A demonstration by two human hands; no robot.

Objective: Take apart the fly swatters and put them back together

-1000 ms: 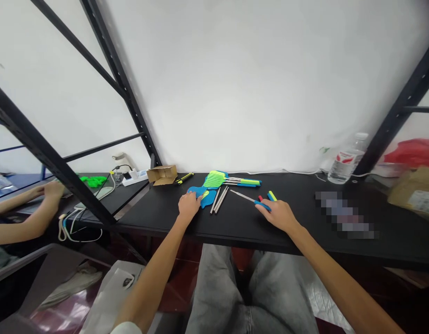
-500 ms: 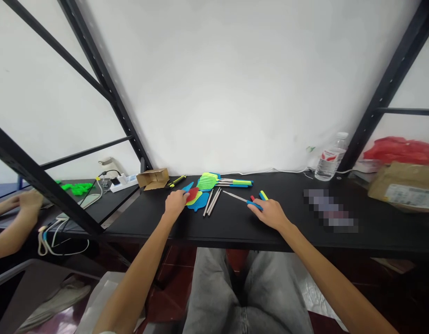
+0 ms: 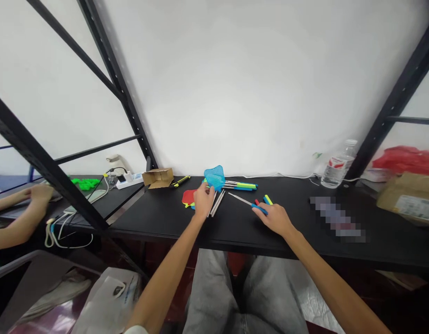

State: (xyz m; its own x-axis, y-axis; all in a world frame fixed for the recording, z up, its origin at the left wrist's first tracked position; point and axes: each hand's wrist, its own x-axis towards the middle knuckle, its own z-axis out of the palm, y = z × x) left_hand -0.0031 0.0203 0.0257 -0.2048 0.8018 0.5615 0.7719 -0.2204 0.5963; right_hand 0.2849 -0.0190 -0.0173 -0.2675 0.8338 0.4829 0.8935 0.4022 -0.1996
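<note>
My left hand is closed on a blue mesh fly swatter head, raised with its mesh upward. My right hand grips a blue handle with a thin metal rod that points left toward my left hand; the two pieces are apart. Red and yellow swatter heads lie left of my left hand, partly hidden by it. Several bare metal rods rest between my hands. Behind them is a pile of assembled fly swatters. Loose yellow and red handles lie just beyond my right hand.
A small open cardboard box and a yellow-black item sit at the back left. A water bottle and a larger carton stand right. Black rack posts frame the desk. Another person's hands are at far left.
My left hand has moved right and up from the loose heads, lifting the blue swatter head. My right hand keeps its hold on the handle and rod. The view has shifted slightly.
</note>
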